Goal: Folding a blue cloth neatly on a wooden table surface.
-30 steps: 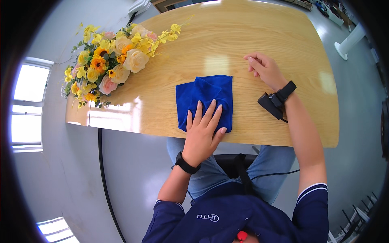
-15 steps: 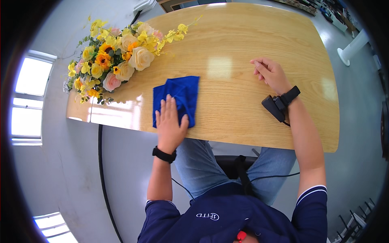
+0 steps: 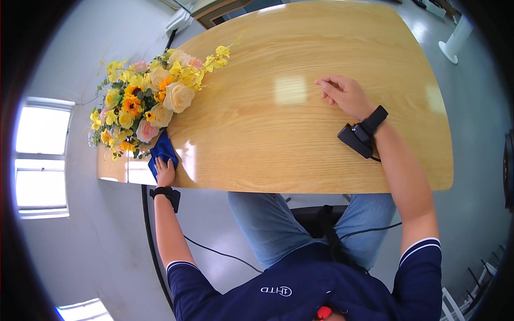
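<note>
Just one blue cloth (image 3: 167,145) near the front-left corner of the desk (image 3: 289,155), one left hand (image 3: 165,172) flat on it, fingers slightly spread; one right hand (image 3: 345,96), loosely half-open; one flower bunch (image 3: 158,80).

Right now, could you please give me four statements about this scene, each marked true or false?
1. The left hand rests on the blue fabric cloth. True.
2. Both hands touch this cloth. False: the right hand is apart from it.
3. The yellow, orange, cream and pink flowers are at the left side of the glossy wood-grained table. True.
4. The cloth lies at the table's right end. False: it lies close to the flowers.
</note>
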The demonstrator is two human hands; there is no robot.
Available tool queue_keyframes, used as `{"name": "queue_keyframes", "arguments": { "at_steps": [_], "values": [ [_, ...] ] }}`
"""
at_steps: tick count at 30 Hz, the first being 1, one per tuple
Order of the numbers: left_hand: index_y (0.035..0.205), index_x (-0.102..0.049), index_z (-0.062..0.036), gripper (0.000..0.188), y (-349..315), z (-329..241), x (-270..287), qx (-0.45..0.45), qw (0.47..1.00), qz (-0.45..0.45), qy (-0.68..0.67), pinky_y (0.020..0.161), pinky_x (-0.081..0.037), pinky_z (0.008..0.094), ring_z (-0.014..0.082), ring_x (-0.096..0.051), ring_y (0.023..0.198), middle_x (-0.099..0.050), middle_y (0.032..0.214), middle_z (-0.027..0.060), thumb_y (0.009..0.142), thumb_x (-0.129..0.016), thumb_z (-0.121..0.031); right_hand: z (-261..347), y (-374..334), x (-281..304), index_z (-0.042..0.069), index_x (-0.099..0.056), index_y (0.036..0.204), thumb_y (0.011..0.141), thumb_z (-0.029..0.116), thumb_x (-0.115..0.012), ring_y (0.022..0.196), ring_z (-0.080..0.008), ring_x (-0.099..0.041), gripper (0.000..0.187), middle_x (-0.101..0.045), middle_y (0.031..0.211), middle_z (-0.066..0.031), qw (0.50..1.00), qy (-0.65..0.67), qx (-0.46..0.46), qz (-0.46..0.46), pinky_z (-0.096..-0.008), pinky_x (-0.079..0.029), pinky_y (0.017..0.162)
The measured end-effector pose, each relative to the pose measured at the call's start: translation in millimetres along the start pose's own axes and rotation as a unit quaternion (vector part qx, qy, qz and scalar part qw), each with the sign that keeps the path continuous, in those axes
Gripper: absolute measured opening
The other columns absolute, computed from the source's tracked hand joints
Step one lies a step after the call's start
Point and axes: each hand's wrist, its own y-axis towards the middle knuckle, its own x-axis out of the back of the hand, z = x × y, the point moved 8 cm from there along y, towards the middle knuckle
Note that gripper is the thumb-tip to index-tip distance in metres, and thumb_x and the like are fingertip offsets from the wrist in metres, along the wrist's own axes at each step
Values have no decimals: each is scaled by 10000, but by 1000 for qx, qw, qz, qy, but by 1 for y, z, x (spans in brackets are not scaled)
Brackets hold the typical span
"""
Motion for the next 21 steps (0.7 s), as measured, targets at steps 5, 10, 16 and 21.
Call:
{"name": "queue_keyframes", "arguments": {
  "at_steps": [5,10,16,21],
  "values": [
    [1225,-393,-63,346,8,11,7,-75,989,-76,-107,968,-164,642,480,-99,1285,-130,1373,324,894,-325,-135,11,1,0,9,-594,980,889,211,-471,610,-86,-516,253,-564,698,-31,1000,8,25,-7,-235,-452,568],
    [1228,-396,-55,345,7,-26,32,-151,984,-60,-78,1013,-115,586,436,-58,1308,-129,1402,268,906,-333,-164,9,6,-6,-2,-583,981,896,188,-468,637,-75,-492,237,-545,713,-18,999,-19,49,9,-219,-425,564],
    [1361,-184,-3,587,-33,-146,138,-226,936,-70,-260,1070,-93,422,426,-85,1306,-121,1419,239,898,-398,-295,5,4,-2,-16,-579,974,898,163,-461,660,-80,-511,227,-552,717,-29,999,-15,45,8,-226,-433,563],
    [1361,-219,-33,608,-110,-248,206,-352,915,-59,-187,1053,-166,422,394,-126,1312,-128,1441,169,853,-490,-230,6,5,-5,2,-588,945,872,212,-490,632,-122,-548,243,-564,692,-43,998,-12,65,-2,-267,-453,536]
  ]
}}
